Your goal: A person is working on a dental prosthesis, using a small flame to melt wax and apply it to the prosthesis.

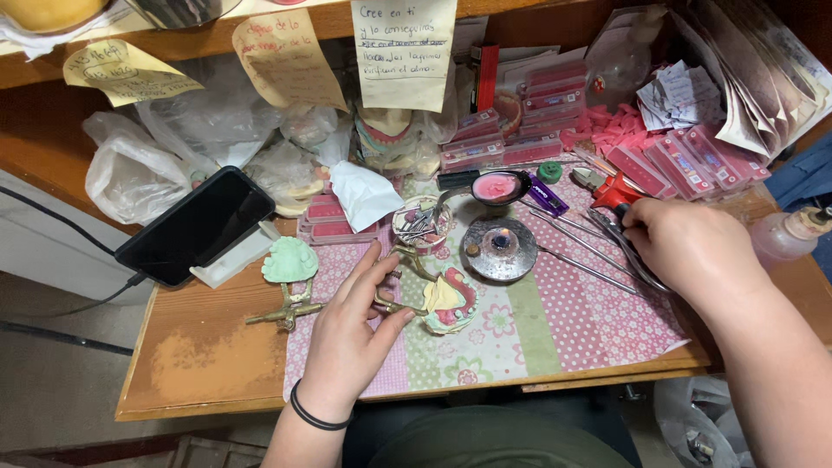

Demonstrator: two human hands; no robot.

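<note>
The left hand (351, 325) lies palm down on the patterned cloth (537, 329) that covers the table (199, 355), its wrist ringed by one black band (314, 414). Its fingers are loosely spread, and thumb and forefinger close on the brass arm of the dental articulator (433, 299), which rests on the cloth just right of that hand and carries one denture model (452, 305) with pink gum and a yellowish base. The right hand (689, 247) sits well to the right of the articulator, knuckles up, fingers curled over the handles of the metal hand tools (598, 234); what it actually grips is hidden under the palm and cannot be told. A second articulator (290, 295), with one pale green cast, lies just left of the left hand, partly off the cloth. Behind the first articulator stand one round dark metal dish (501, 249), one small cup of burs (422, 223) and one spoon-like bowl of pink wax (497, 187). One black phone (198, 225) leans on a white stand, far left of it. At least three loose thin steel instruments can be counted; the rest overlap. The stacked pink tooth cards (537, 113) at the back are too crowded to count. Both forearms are cut off by the frame's lower edge.
</note>
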